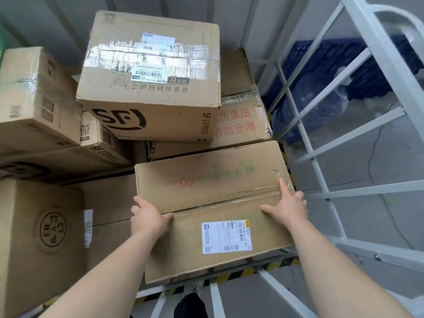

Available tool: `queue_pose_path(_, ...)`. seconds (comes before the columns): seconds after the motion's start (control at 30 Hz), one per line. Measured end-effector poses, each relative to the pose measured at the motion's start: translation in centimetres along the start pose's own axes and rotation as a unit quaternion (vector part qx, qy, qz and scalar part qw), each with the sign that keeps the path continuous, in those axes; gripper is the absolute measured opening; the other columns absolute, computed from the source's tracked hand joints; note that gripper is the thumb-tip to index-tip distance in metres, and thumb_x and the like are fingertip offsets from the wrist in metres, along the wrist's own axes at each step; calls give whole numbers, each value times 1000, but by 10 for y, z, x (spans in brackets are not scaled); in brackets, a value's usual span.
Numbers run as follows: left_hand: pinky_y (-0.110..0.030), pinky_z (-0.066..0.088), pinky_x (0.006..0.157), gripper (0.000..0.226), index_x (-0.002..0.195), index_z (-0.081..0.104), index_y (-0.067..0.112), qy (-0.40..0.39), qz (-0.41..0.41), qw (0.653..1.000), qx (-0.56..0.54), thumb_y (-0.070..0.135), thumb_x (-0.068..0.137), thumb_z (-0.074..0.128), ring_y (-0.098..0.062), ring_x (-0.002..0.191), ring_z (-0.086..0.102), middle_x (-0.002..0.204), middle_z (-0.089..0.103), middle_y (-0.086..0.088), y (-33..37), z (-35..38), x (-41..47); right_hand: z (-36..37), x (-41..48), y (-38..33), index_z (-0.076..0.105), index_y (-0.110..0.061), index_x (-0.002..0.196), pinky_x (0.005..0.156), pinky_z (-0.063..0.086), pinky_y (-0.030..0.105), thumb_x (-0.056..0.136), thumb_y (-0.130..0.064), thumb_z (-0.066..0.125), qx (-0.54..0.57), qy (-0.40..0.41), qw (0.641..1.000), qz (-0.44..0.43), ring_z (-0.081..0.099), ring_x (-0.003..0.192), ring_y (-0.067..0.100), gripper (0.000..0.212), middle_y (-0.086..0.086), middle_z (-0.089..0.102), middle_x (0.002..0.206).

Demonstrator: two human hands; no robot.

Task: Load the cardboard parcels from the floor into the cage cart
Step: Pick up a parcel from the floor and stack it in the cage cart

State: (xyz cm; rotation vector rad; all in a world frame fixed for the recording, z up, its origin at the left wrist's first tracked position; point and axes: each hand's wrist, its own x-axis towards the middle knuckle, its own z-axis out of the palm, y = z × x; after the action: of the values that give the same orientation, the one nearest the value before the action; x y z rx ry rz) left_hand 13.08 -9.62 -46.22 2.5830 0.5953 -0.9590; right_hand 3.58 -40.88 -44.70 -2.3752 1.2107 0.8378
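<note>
Left hand point(149, 218) and right hand point(288, 207) hold parcel point(206, 191) among boxes point(149, 88) in cage cart point(367, 190).

Soft, even light, brightest at the right beyond the cart point(378, 52) bars; white glare on the tape point(107, 53) of the top box point(156, 97); faint shadows in the gaps between boxes; wide-angle bowing bends the bars near the edges; detail slightly soft throughout.
</note>
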Motion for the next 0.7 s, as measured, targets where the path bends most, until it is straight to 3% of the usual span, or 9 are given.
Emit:
queue_pose_path(0.23, -44, 39, 103, 112, 152, -4, 6, -2, 27, 999, 25, 43, 81, 74, -39, 127, 44, 148, 28, -17, 23, 12, -7, -9, 8, 16, 1, -40, 155, 107, 37, 48, 76, -53, 77, 21, 6, 999, 48, 33, 133, 40, 110, 22, 26, 147)
queue_pose_path(0.47, -44, 34, 108, 107, 152, -13, 7, -43, 38, 998, 6, 36, 88, 68, -36, 135, 34, 152, 22, -18, 34, 14, -12, -14, 6, 26, 2, -41, 155, 109, 36, 53, 78, -50, 76, 51, -15, 996, 73, 27, 136, 41, 107, 22, 21, 149)
queue_pose_path(0.6, -45, 34, 107, 101, 152, -4, 5, -48, 22, 999, -13, 38, 88, 67, -37, 136, 34, 151, 27, -19, 36, -13, -17, -24, -12, 3, 8, -36, 156, 119, 20, 55, 82, -52, 72, 42, -10, 998, 37, 12, 148, 39, 99, 19, 9, 161)
queue_pose_path(0.7, -46, 37, 103, 88, 151, 9, 4, 15, 51, 996, -71, 40, 90, 62, -37, 133, 37, 148, 32, -19, 46, -51, -22, -44, -27, -37, 13, -34, 156, 119, 19, 54, 86, -47, 70, 90, 7, 996, -21, 11, 149, 37, 91, 14, 8, 163)
